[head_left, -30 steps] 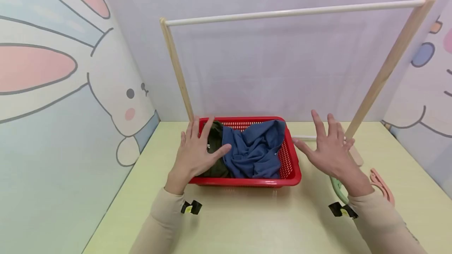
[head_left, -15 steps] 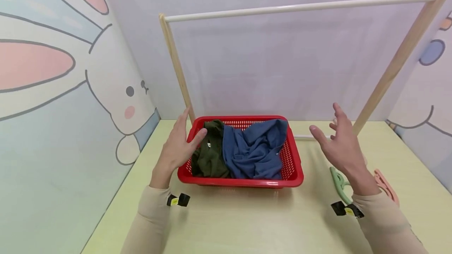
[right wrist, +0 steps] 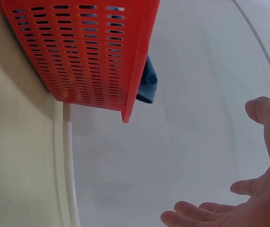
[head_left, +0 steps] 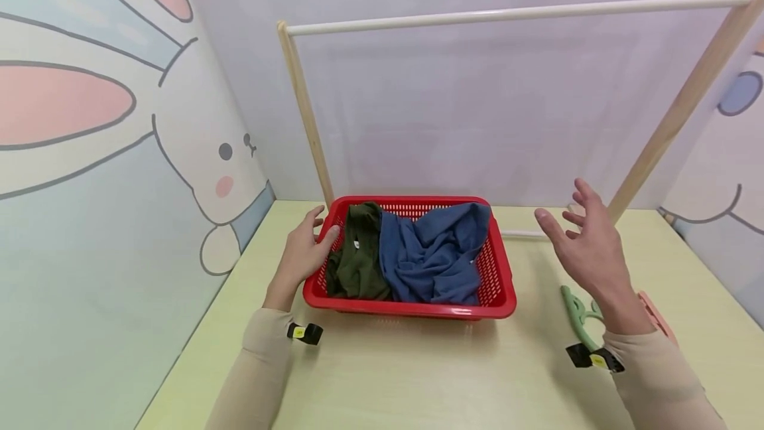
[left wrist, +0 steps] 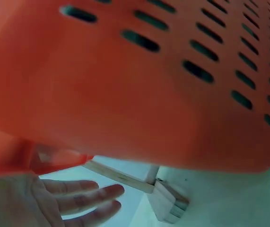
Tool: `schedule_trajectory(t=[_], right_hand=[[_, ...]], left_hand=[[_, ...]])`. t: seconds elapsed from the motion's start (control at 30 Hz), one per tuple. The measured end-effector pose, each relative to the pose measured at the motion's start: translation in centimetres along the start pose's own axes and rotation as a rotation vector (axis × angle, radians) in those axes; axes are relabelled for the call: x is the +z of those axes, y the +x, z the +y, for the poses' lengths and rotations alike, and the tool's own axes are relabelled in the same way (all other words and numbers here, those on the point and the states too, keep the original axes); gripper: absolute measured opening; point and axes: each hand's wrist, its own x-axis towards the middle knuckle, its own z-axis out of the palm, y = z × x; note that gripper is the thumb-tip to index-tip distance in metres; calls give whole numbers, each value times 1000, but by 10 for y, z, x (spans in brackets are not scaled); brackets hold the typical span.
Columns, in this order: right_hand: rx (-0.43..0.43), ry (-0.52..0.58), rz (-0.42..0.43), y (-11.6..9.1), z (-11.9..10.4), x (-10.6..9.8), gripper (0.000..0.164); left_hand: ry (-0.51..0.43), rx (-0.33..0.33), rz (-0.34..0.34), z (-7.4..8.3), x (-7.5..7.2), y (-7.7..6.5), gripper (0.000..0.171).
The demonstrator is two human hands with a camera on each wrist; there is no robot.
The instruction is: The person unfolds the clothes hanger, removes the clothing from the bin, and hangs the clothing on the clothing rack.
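Note:
A red plastic basket (head_left: 412,310) stands on the table, holding a dark green garment (head_left: 362,261) on its left side and a blue garment (head_left: 432,261) on its right. Beside the basket's left end is my left hand (head_left: 301,254), its thumb at the rim and its fingers loosely extended outside. In the left wrist view, those fingers (left wrist: 82,201) show relaxed below the perforated red wall (left wrist: 125,94). My right hand (head_left: 591,251) hovers right of the basket, apart from it, fingers spread and holding nothing; the right wrist view shows a gap between hand (right wrist: 248,203) and basket (right wrist: 82,61).
Behind the basket rises a rack with a white rod (head_left: 513,15) and wooden posts (head_left: 686,98). A green hanger (head_left: 575,317) and a pink hanger (head_left: 656,316) lie on the table (head_left: 412,377) by the right forearm. Walls with a rabbit drawing (head_left: 209,144) enclose the left side.
From above the basket, my left hand has moved left and down to its left rim. My right hand has shifted right, away from the basket. Basket and garments stay in place.

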Motion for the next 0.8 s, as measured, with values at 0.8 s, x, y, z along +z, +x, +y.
schedule_trajectory(t=[0.8], right_hand=[[-6, -2, 4, 0, 0, -7, 83]], left_hand=[[-130, -78, 82, -4, 8, -1, 49]])
